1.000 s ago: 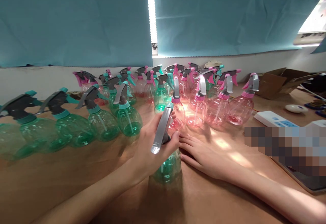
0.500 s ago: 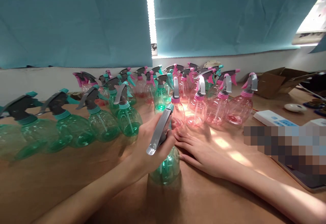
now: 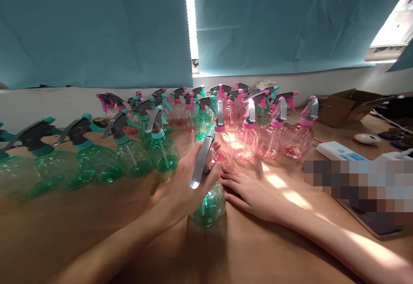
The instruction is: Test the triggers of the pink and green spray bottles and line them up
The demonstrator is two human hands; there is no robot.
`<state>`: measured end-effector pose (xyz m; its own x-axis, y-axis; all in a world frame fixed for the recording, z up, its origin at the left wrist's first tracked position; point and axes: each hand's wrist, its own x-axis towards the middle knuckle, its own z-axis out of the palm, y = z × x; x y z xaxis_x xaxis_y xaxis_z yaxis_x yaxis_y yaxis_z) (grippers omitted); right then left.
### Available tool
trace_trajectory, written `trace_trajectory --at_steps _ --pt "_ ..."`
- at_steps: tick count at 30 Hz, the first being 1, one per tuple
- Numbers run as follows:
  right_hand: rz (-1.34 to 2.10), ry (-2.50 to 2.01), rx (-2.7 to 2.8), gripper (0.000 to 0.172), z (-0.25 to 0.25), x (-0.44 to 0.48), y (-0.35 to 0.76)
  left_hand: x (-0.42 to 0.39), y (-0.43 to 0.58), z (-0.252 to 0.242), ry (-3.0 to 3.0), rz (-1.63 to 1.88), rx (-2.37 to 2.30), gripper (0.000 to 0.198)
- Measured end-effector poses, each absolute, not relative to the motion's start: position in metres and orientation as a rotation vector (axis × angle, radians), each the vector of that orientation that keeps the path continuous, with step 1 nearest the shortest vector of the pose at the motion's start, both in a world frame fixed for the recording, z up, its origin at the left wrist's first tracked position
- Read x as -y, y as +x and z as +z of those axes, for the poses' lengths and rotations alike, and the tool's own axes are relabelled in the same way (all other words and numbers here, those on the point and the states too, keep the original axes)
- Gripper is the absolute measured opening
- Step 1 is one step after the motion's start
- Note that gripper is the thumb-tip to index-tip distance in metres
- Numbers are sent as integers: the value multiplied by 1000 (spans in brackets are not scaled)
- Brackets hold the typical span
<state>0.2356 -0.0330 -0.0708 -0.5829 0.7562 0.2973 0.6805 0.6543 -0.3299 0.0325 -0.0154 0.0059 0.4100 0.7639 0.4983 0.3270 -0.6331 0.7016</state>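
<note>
My left hand [image 3: 190, 174] is closed round the neck and grey spray head of a green transparent spray bottle [image 3: 209, 208]. Its body is partly behind my hand, and it stands or hovers close over the table; which one I cannot tell. My right hand [image 3: 247, 191] lies flat on the table just right of that bottle, fingers stretched out and holding nothing. In front of my hands a row of pink spray bottles [image 3: 269, 142] stands to the right. A row of green spray bottles [image 3: 164, 152] runs off to the left.
More pink and green spray bottles [image 3: 202, 125] crowd the back of the table [image 3: 264, 249]. To the right are a white power strip [image 3: 338, 149], a white computer mouse [image 3: 367, 139], an open cardboard box [image 3: 345, 107] and a dark flat device [image 3: 371, 219], partly blurred out. Blue blinds [image 3: 97, 30] hang behind.
The view has turned slightly to the right. My left hand still grips the green bottle, its thumb a little higher. My right hand rests in the same pose.
</note>
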Motion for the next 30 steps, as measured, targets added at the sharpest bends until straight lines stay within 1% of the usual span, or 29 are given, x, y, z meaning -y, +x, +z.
trace_trajectory --at_steps 2,6,11,15,20,23,27,30 --pt "257 -1126 2469 39 -70 32 237 16 33 5 2148 1163 -911 31" --pt "351 -1125 2460 36 -65 31 240 16 34 6 2143 1158 -930 28" --pt "486 -1125 2349 37 -52 40 242 14 33 3 2146 1149 -940 31" --pt "487 -1153 2270 46 -32 55 237 12 34 3 2199 1164 -941 28" --pt "487 -1178 2246 55 -10 71 220 13 34 8 2293 1191 -1011 12" --pt "400 -1265 2218 60 -6 74 202 13 32 10 2334 1191 -1062 18" --pt "238 -1456 2143 50 -12 71 180 11 26 15 2297 1141 -1094 24" --pt "181 -1507 2139 44 -17 64 171 8 14 17 2365 1054 -1082 35"
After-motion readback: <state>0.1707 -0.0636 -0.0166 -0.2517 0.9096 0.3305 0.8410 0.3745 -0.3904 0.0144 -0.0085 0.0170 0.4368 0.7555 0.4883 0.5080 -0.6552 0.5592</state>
